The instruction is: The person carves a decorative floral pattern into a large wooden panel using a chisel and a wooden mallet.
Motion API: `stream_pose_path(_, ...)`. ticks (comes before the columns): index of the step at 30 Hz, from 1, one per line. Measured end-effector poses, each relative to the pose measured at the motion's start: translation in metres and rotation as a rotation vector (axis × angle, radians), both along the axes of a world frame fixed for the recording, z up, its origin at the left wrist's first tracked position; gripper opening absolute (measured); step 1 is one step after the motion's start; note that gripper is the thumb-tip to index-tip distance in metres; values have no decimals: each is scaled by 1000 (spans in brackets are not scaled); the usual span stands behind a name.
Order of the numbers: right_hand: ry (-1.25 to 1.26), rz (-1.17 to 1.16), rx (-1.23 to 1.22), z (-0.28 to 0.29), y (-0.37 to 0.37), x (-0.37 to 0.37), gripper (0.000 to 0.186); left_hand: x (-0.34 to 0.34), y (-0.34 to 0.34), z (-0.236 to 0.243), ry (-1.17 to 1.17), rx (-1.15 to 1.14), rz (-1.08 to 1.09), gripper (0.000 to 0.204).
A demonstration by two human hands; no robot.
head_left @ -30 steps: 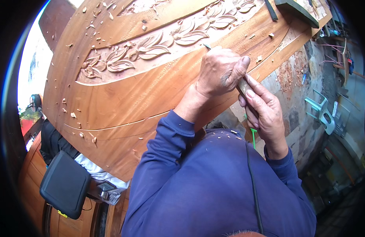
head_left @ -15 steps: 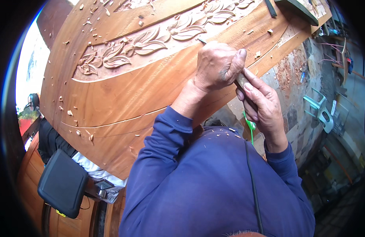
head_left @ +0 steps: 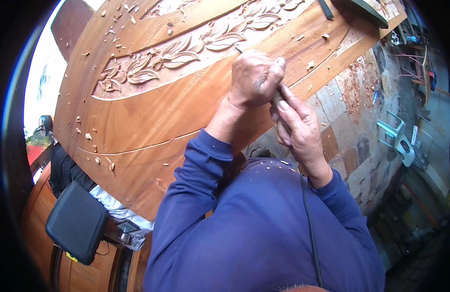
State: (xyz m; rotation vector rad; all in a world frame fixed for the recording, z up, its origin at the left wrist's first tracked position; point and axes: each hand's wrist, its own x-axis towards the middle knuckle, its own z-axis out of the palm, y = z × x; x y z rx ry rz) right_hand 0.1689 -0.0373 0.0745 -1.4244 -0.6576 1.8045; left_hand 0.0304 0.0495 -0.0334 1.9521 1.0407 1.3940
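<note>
My left hand [head_left: 254, 79] is closed in a fist around the front of a wood carving chisel [head_left: 277, 98]. Its thin metal tip pokes out past the knuckles at the edge of a recessed band. My right hand [head_left: 299, 127] wraps the rear handle, just below and to the right of the left. Most of the chisel is hidden by the two hands. Beneath them lies a brown wooden panel [head_left: 137, 121], with a row of carved leaves [head_left: 181, 59] running along the recess.
Wood chips [head_left: 88, 136] are scattered on the panel. A dark bar-shaped tool [head_left: 325, 9] lies at its far right. A black case [head_left: 77, 223] sits at lower left. Right of the panel, a pale green plastic stool [head_left: 399, 139] lies on the tiled floor [head_left: 332, 104].
Both hands and the chisel have shifted left along the recess edge, the right hand drawing in with them. A green item beside the right forearm is now out of sight.
</note>
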Motion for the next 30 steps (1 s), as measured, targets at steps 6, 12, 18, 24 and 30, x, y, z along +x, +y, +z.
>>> stream_pose_path(6, -186, 215, 298, 8, -14, 5, 46, -9, -8, 32, -67, 165, 74, 23)
stream_pose_path(12, 56, 130, 4, 7, 0, 20, 46, 7, -15, 12, 6, -79, 27, 43)
stream_pose_path(18, -237, 332, 317, 5, 0, 12, 46, -12, -18, 20, -31, 181, 206, 38)
stream_pose_path(24, 249, 332, 262, 6, -22, 58, 71, -3, -66, 38, 18, 42, 358, 33)
stream_pose_path(30, -50, 202, 545, -24, 19, 53, 45, 34, -70, 44, 7, -106, 394, 28)
